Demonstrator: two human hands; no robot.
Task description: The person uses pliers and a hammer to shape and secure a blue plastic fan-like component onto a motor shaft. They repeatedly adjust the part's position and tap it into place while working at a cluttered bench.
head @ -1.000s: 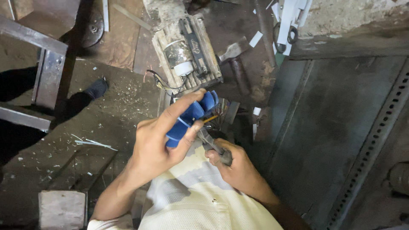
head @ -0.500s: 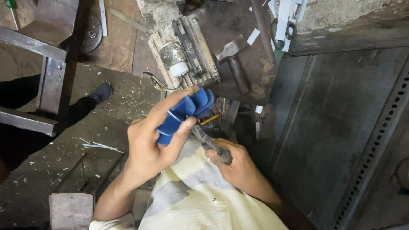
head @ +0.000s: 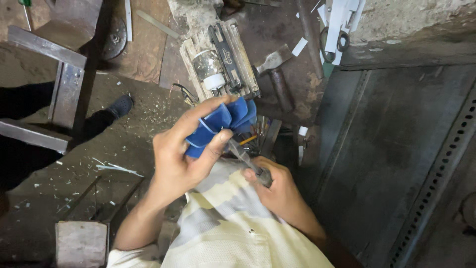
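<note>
left hand: the left hand [head: 181, 159] is closed around a blue plastic fan impeller [head: 223, 124], thumb pressed on the near blades, forefinger stretched over the top edge, the other fingers hidden behind it
right hand: the right hand [head: 277, 191] is clenched around the handle of a narrow metal hand tool [head: 248, 160]; whether it is a screwdriver or pliers cannot be told
fan impeller: held up in front of the person's body, above the lap and clear of the floor, its curved blades fanned out toward the upper right
tool: its shaft runs up and to the left from the right fist and meets the underside of the impeller just beside the left thumb; the tip is hidden by the thumb and blades
wires: thin orange and dark wires [head: 250, 140] show just below the impeller, between the two hands
clothing: pale cream cloth [head: 233, 223] covers the lap under both forearms
motor: a worn electric motor with a finned metal housing [head: 218, 62] lies on the floor beyond the impeller, a white cap at its near end
hammer: a hammer [head: 277, 74] lies just right of the motor, head up, dark handle pointing toward the person
metal sheet: a dark grey steel panel [head: 396, 149] with a perforated strip fills the right side
steel sections: grey steel bars [head: 59, 74] lie at the upper left
shoe: a dark shoe [head: 119, 106] of another person rests on the dusty floor left of the impeller
block: a grey block [head: 80, 243] sits at the lower left, beside the left elbow
</note>
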